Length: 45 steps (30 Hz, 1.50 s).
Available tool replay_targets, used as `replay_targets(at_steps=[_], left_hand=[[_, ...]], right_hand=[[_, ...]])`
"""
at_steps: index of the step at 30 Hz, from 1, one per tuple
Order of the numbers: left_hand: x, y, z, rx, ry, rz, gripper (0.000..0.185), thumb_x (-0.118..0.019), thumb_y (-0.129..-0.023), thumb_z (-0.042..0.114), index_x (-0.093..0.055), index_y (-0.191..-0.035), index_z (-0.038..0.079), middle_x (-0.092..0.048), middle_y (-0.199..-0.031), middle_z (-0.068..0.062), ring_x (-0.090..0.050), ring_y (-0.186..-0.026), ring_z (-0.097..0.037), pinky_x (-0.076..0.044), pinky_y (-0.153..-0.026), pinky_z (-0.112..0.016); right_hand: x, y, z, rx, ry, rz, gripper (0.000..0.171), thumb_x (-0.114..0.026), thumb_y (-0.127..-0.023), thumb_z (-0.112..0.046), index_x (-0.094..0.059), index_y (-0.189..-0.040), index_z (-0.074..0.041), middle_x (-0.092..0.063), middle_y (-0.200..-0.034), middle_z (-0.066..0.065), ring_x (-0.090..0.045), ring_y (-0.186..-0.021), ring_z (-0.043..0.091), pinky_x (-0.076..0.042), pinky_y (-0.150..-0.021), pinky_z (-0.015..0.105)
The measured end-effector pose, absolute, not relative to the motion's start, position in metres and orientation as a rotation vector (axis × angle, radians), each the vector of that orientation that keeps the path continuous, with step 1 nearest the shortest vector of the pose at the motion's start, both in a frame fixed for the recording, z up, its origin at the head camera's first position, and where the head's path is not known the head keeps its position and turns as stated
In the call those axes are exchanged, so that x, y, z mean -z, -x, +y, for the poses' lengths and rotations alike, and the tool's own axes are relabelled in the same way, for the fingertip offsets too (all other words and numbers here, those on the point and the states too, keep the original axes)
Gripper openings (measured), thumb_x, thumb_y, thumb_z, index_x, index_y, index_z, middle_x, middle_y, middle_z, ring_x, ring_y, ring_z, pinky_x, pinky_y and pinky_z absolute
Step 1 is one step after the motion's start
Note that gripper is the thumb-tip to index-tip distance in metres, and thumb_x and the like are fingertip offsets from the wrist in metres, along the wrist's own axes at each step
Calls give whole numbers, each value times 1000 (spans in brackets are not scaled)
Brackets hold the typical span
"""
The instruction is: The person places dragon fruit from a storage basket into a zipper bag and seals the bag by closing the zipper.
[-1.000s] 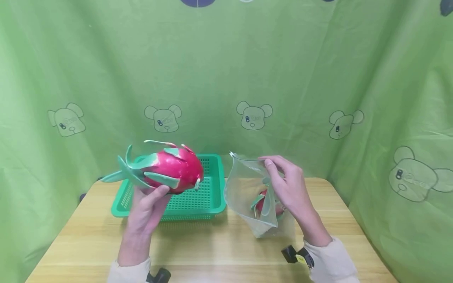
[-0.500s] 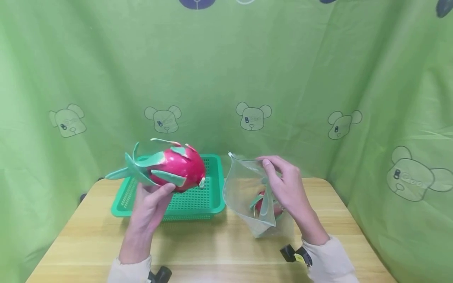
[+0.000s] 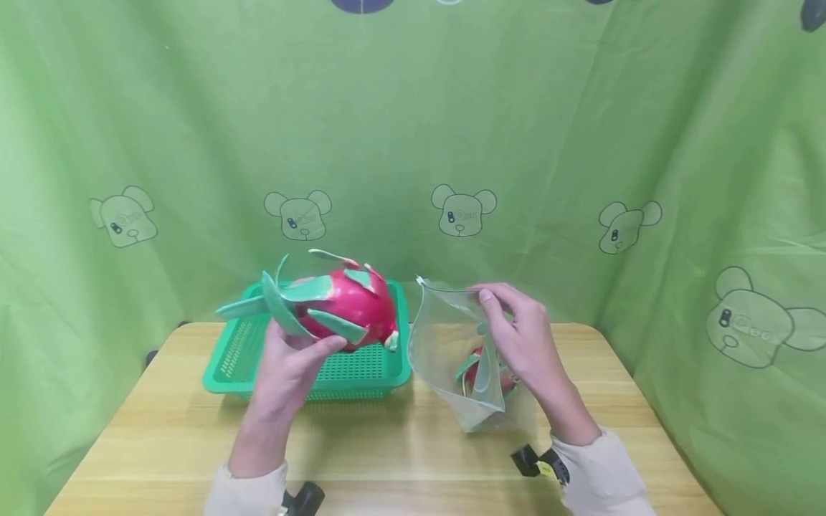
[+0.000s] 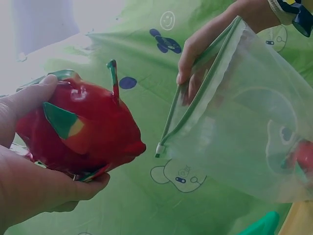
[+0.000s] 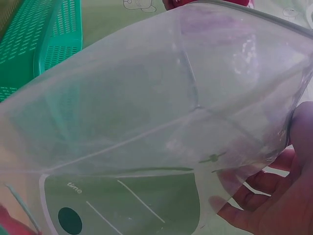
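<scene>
A: Any writing to read?
B: Only "time" in small white letters on the clear zip bag, above a dark green dot, seen from the right wrist. Nothing else legible.

A: Left hand?
B: Left hand curled under a red dragon fruit with green scales, thumb on its near side; a firm grip around the fruit. Held in the air over the right half of the green basket, tip pointing toward the bag's mouth, close to it but apart.

A: Right hand?
B: Right hand pinching the bag's top edge at the zip strip, holding the mouth open and upright. Second dragon fruit lying low inside the bag. Bag standing just right of the basket, bottom resting on the surface.

A: Surface and room?
B: Pale wooden surface with rounded far corners, basket at its far left of centre. Green curtain printed with cartoon bear heads hanging behind the basket and on both sides. Pale sleeves at both wrists, small black camera mounts beside them.
</scene>
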<state>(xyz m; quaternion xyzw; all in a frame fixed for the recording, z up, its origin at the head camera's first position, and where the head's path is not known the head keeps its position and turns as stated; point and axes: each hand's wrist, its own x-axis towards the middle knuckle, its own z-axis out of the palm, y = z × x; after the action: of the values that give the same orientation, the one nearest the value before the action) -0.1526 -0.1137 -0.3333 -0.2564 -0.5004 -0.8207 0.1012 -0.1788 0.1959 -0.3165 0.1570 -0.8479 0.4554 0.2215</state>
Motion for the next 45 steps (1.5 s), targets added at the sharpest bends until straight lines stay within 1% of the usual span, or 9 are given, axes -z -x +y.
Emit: replay_targets(at_steps=[6,13,20,25,34,45], left_hand=[[330,153,-105,2365,732,-1538,75,-85,-80,-1,-48,-144,11,-48,-145,-17,-41,-139,-38,-53,-103,-44],[328,152,-96,2353,696,-1562,77,-85,-78,-6,-49,-143,12,-48,-146,-16,-40,-141,-37,-52,-105,-44],[327,151,-89,2337,688,-1573,76,-85,-79,-4,-48,-144,11,-50,-145,-15,-41,-140,-36,-52,-105,-44],[327,150,-84,2354,686,-1564,78,-85,-78,-7,-48,-144,11,-49,-146,-15,-41,-141,-36,-50,-106,-45],[327,149,-77,2360,677,-1595,82,-85,-77,-7,-46,-146,11,-49,-147,-15,-43,-140,-36,-49,-107,-45],[327,146,-64,2419,631,-1642,83,-88,-76,-3,-46,-146,11,-51,-145,-15,-47,-138,-34,-52,-103,-46]], right_hand=[[316,178,196,-1254,-436,-2342,31,-51,-109,-27,-73,-119,-7,-73,-116,9,-68,-112,29,-53,-100,52],[315,177,197,-1238,-436,-2341,30,-52,-109,-26,-73,-119,-8,-73,-116,8,-68,-111,29,-53,-100,51],[315,178,196,-1260,-442,-2331,30,-52,-109,-25,-74,-118,-7,-74,-115,10,-68,-111,30,-52,-101,52],[314,177,196,-1243,-440,-2339,30,-52,-109,-25,-73,-119,-7,-74,-115,9,-69,-111,28,-53,-100,51],[315,174,195,-1226,-426,-2355,30,-52,-108,-27,-73,-120,-8,-73,-117,7,-68,-111,28,-54,-99,51],[315,175,196,-1229,-426,-2357,30,-51,-109,-27,-73,-119,-9,-74,-114,6,-69,-111,27,-54,-99,50]])
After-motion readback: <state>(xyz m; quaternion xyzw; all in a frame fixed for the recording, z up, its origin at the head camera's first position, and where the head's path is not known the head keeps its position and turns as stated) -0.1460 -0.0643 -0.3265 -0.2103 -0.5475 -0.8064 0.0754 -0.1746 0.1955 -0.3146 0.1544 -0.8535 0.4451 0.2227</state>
